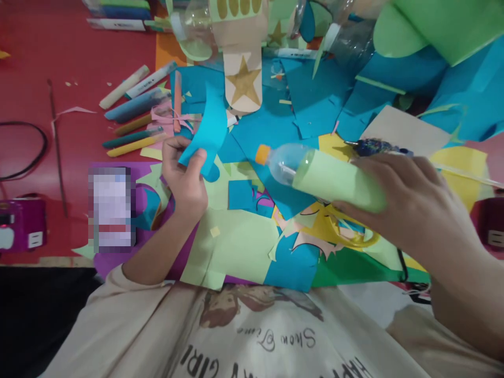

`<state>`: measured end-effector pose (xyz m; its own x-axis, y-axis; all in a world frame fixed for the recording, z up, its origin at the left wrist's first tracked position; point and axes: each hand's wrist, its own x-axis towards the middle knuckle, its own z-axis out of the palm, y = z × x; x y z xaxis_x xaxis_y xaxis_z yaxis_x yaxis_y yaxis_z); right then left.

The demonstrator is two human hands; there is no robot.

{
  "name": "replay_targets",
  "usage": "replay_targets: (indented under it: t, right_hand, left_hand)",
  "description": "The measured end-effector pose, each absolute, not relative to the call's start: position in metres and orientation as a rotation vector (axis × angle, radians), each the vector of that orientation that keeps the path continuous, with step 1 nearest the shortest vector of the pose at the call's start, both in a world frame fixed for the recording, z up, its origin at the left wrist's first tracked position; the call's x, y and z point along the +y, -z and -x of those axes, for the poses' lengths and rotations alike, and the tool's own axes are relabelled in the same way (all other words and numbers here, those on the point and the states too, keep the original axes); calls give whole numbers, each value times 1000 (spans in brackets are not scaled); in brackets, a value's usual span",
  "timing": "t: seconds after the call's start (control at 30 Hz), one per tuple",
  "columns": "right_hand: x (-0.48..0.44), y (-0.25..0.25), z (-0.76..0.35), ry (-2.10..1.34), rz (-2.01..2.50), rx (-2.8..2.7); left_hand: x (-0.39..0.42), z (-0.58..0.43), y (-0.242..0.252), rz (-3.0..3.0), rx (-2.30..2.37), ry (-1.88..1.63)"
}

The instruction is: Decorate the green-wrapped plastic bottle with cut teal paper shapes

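My left hand (185, 181) pinches a curved strip of bright blue paper (214, 123) between thumb and fingers. In my right hand (417, 194) lies a see-through plastic bottle (285, 164) with an orange cap (262, 154); its body is wrapped in light green paper (338, 181). The bottle is on its side, cap towards my left hand. Just below it are yellow-handled scissors (360, 241), their blades partly hidden by paper scraps. A dark glittery pen (378, 147) lies behind my right fingers.
Several markers (136, 118) lie at the left on the red table (79, 63). A phone (112, 207) rests on purple paper. Blue sheets (315, 94) and light green paper (236, 241) cover the middle. Decorated bottles (197, 31) and a star-marked paper piece (244, 84) are at the back.
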<state>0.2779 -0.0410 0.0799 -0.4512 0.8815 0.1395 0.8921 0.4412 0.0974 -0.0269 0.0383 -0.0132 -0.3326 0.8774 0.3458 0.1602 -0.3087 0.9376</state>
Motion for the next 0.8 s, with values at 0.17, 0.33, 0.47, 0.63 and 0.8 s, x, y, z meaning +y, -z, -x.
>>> replay_targets:
  t: [0.17, 0.33, 0.47, 0.63, 0.8]
  right_hand:
    - [-57, -82, -276, 187, 1666, -2663]
    - [-50, -75, -257, 214, 1564, -2743]
    - [-42, -70, -249, 226, 1479, -2797]
    - [-35, -68, -252, 207, 1476, -2772]
    - [-32, -67, -251, 192, 1552, -2809]
  left_hand:
    - [34, 25, 16, -1429, 1489, -1633]
    - [29, 22, 12, -1344, 1421, -1535]
    - [24, 21, 7, -1428, 1373, -1214]
    - [20, 16, 3, -1546, 1310, -1123]
    - [18, 14, 1, -1577, 1229, -1106]
